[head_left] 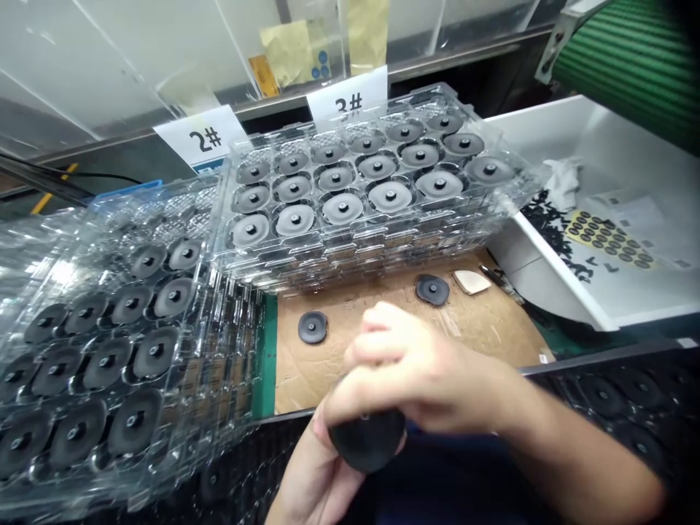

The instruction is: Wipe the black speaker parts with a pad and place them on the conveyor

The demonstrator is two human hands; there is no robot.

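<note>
A black rounded disc [367,443] is held up close to me, near the bottom middle of the view. From below and behind, my left hand [320,477] is closed around it, with much of that hand hidden by the disc. Across the disc's upper part reaches my right hand [418,368], its fingers curled together and slightly blurred; what is between its fingertips is hidden. Beyond my hands, two dark discs with small centre studs lie on a cardboard sheet [295,379]: a left disc [313,327] and a right disc [432,290].
Stacked clear trays [350,244] filled with similar discs stand at the back, and another tray stack [191,350] stands left. A white bin [569,277] on the right holds small black pieces and a yellow sticker sheet [607,237]. A green ribbed hose [628,65] hangs above it.
</note>
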